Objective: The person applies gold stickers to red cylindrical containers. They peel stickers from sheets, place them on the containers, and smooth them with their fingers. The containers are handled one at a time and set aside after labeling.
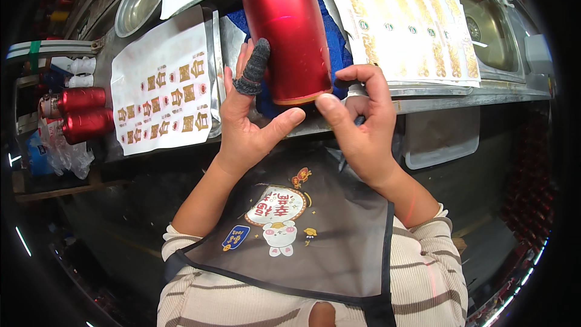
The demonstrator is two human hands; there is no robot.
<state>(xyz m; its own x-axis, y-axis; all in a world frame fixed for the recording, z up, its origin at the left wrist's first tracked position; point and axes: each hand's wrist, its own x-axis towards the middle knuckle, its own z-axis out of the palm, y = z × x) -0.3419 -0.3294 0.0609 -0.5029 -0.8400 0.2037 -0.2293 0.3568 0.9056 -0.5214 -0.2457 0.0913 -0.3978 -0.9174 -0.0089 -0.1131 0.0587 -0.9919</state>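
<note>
A glossy red bottle [287, 30] lies with its gold-rimmed base toward me on a blue towel [336, 30]. My left hand [245, 121] is open along the bottle's left side. Its fingers are stretched out, a dark grey knitted cover sits on one finger, and the thumb points at the base. At the base's right corner is my right hand [366, 121], its fingers curled and its thumb tip close to the rim. The index fingertip and thumb are a little apart. Something dark shows among the curled fingers, but I cannot make out what it is.
Left of the bottle lies a white sheet of gold and red decals [163, 91]; gold decal sheets [405, 30] lie on the right. A metal bowl [139, 3] stands far left, near more red bottles [88, 115]. A sink [484, 24] and a translucent bin [445, 136] are at right.
</note>
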